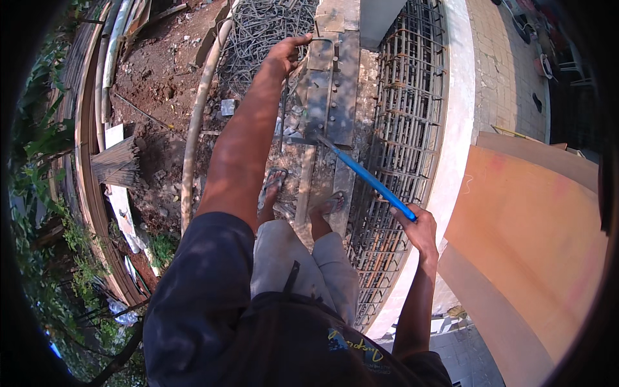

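My left hand (287, 57) is stretched far forward, its fingers closed on a thin bent steel rod (331, 77) near its far corner. Part of that rod runs down along the metal studs of a dark bending board (342, 113), laid on a plank. In my right hand (418, 229), at the right, is the end of a long blue-handled bending bar (373, 179). The bar slants up and left, and its grey metal tip meets the board's near end beside the studs. Whether the tip is hooked round the rod is too small to tell.
Rebar cages (409, 97) lie along the right, beside a white wall edge (461, 77). A heap of bent steel stirrups (264, 42) lies ahead on the left. Orange-brown sheets (529, 238) lean at the right. A long pole (196, 122) crosses the dirt. My sandalled feet straddle a wooden strip.
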The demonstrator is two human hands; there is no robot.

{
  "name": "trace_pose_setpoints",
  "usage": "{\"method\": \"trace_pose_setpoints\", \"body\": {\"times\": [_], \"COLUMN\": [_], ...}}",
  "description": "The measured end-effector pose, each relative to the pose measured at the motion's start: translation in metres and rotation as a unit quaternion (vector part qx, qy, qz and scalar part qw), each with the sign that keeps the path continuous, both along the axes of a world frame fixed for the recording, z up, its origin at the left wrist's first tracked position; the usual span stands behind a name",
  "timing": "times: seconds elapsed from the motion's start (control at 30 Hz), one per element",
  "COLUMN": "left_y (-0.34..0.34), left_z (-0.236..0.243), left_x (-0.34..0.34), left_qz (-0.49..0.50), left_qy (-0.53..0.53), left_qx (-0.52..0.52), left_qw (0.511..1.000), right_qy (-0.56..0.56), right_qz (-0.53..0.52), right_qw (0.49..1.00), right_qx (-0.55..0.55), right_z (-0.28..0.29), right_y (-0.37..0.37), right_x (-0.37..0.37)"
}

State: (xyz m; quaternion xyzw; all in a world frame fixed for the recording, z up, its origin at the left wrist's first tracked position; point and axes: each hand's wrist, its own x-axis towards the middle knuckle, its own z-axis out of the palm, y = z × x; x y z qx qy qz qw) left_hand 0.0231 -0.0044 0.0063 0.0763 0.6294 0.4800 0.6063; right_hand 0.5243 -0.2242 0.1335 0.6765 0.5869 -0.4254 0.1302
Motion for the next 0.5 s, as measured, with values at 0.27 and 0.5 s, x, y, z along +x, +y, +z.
{"method": "trace_pose_setpoints", "body": {"times": [0.27, 0.5], "left_y": [0.002, -0.007], "left_z": [-0.005, -0.013], "left_x": [-0.010, 0.001], "left_qz": [-0.078, -0.117], "left_qy": [0.056, 0.027], "left_qx": [-0.022, 0.001], "left_qw": [0.995, 0.993], "right_qy": [-0.045, -0.112], "right_qz": [-0.041, -0.101], "right_qw": [0.991, 0.964], "right_qx": [0.116, 0.217], "right_z": [-0.012, -0.028], "right_y": [-0.024, -0.058], "right_x": [0.005, -0.010]}}
